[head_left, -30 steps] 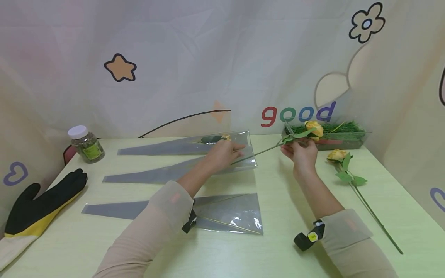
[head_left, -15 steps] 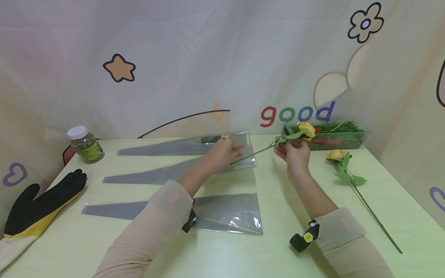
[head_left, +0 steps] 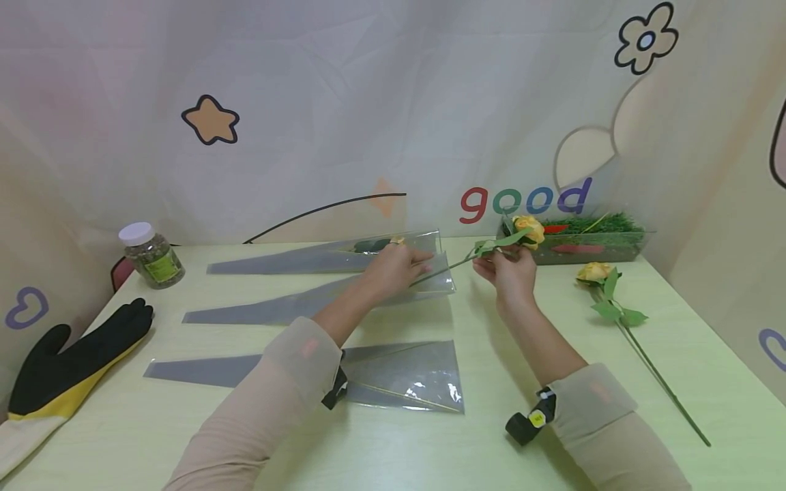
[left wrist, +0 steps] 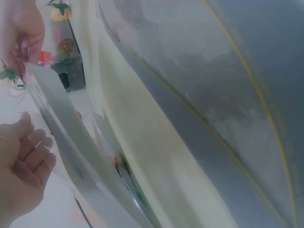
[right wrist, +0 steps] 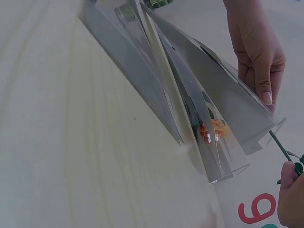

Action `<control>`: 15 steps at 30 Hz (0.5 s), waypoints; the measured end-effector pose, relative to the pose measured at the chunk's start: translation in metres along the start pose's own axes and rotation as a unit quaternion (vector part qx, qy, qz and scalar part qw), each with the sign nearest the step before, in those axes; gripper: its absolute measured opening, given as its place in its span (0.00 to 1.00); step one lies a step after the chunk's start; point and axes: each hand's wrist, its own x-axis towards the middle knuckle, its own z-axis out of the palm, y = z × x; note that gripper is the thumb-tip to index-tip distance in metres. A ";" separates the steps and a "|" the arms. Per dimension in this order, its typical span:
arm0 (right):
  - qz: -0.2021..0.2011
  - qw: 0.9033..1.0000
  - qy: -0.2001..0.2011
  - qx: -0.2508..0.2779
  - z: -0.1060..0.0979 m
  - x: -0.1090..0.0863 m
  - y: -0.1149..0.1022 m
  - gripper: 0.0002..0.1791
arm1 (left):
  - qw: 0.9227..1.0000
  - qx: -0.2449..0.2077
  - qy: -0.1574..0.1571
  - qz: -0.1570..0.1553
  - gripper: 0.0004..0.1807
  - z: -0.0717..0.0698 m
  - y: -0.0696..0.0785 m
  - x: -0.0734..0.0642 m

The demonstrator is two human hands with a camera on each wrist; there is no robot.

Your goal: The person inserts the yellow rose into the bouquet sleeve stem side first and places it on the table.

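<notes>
My right hand [head_left: 514, 276] pinches the upper stem of a yellow artificial rose [head_left: 529, 232], just under its leaves. The stem runs leftward into the wide mouth of the middle grey flower sleeve [head_left: 264, 308]. At that mouth my left hand [head_left: 396, 273] pinches the sleeve's edge between thumb and fingers, lifting it open, as the right wrist view also shows. Behind it lies another flower sleeve [head_left: 276, 264] with a yellow rose inside. Nearest me, a third flower sleeve [head_left: 405, 378] lies flat, partly under my left forearm. The stem's lower end is hidden in the middle sleeve.
A second loose yellow rose [head_left: 638, 351] lies on the right of the table. Behind stands a clear box [head_left: 589, 254] with green grass filling. On the left are a white-lidded jar [head_left: 153, 259] and a black and yellow glove [head_left: 74, 361].
My right hand has moved left with the rose, and more of its stem has slid into the middle sleeve. The left hand stays at the sleeve mouth.
</notes>
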 end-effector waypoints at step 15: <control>0.002 1.000 0.001 -0.004 0.007 -0.006 0.010 0.06 | 1.000 -0.007 -0.002 -0.006 0.17 -0.001 0.004 0.001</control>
